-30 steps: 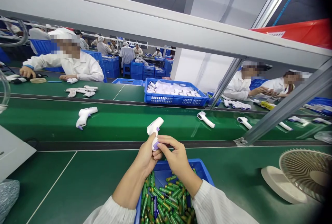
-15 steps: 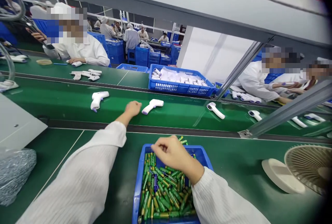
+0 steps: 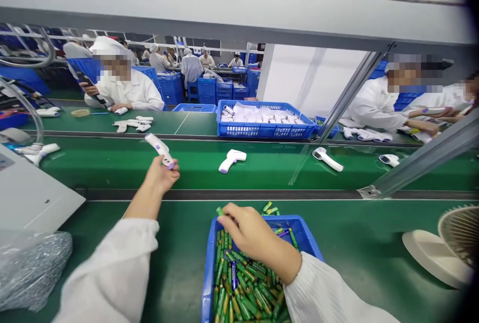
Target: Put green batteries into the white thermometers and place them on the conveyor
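Observation:
Over the green conveyor belt, my left hand (image 3: 161,175) is closed on the handle of a white infrared thermometer (image 3: 159,148), its head tipped up to the left. My right hand (image 3: 250,230) hovers above the back of a blue bin (image 3: 206,275). Its thumb and fingers pinch a green battery (image 3: 219,211), of which only one end shows. Many green batteries (image 3: 243,293) fill the bin, with a few blue ones among them. Another white thermometer (image 3: 232,160) lies on the belt, right of my left hand.
More thermometers (image 3: 328,159) lie on the belt to the right. A blue basket (image 3: 266,130) of thermometers stands beyond it. Loose batteries (image 3: 270,208) lie behind the bin. A fan (image 3: 434,258) is at right, a plastic bag (image 3: 35,268) at left. A slanted metal post (image 3: 407,170) crosses the right side.
My left hand has moved left and taken a thermometer, lifting it off the belt. The green battery end now shows at my right fingertips. The view has shifted.

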### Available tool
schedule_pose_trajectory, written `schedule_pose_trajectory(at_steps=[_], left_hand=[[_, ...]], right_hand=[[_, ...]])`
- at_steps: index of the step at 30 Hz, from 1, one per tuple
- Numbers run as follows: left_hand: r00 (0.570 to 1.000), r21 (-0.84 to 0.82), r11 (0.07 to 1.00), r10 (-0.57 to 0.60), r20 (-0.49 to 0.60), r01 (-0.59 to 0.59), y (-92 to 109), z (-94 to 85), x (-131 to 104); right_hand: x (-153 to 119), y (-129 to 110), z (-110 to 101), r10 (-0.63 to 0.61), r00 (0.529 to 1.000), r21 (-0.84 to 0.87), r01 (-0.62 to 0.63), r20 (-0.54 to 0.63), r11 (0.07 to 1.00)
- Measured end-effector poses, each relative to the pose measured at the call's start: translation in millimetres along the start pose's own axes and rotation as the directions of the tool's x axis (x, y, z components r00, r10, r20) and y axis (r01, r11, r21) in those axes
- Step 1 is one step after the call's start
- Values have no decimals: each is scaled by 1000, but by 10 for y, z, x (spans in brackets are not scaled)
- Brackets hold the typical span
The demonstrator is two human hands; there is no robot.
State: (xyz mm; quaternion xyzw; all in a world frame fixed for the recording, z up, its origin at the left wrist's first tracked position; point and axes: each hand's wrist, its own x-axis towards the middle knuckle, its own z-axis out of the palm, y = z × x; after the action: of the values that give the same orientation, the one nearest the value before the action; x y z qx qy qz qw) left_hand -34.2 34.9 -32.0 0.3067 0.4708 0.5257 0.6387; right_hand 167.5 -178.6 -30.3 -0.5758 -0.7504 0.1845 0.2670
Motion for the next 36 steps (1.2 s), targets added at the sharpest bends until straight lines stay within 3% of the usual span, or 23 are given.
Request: schedule_pose_trajectory(at_steps=[2, 4, 7, 9, 14, 19, 22, 25, 27, 29, 32, 36], left_hand=[[986, -157, 988, 19, 164, 8, -178, 255, -320], [956, -247, 969, 76, 284, -4, -384, 477, -647], [942, -141, 990, 70, 330, -24, -649, 717, -1017], [943, -63, 998, 19, 331, 2, -755, 814, -1146], [957, -23, 1000, -14, 289, 22, -838, 911, -1227], [953, -11, 1000, 5, 304, -2, -877, 939, -1277], [928, -93, 984, -108, 356, 150, -867, 929, -1264], [855, -287, 863, -263, 446, 415, -822, 877, -1176], [804, -400, 738, -320, 501, 543, -794, 835, -1111], [792, -463, 671, -332, 512, 580, -779, 808, -1075], [811, -498, 662, -316, 492, 560, -778, 803, -1080], [813, -484, 678, -315, 489, 554, -778, 815, -1107]], right_hand=[[12, 45, -1, 24, 985, 95, -8, -170, 995], [20, 96, 2, 41, 962, 132, -6, -270, 991], [27, 160, -15, 62, 938, 184, 2, -342, 983], [32, 178, -40, 73, 943, 191, -10, -325, 982], [64, 185, -62, 119, 966, 228, -66, -228, 971], [139, 264, 26, 216, 961, 598, -73, -170, 798], [131, 260, 32, 246, 937, 654, -25, -248, 756], [59, 170, -33, 202, 925, 499, -15, -322, 867], [-3, 96, -68, 103, 979, 352, -34, -178, 935], [-57, 44, -55, -27, 997, 163, 16, 66, 986], [-105, 32, 55, -161, 938, -126, 208, 308, 970], [-111, 76, 167, -186, 897, -261, 306, 400, 916]])
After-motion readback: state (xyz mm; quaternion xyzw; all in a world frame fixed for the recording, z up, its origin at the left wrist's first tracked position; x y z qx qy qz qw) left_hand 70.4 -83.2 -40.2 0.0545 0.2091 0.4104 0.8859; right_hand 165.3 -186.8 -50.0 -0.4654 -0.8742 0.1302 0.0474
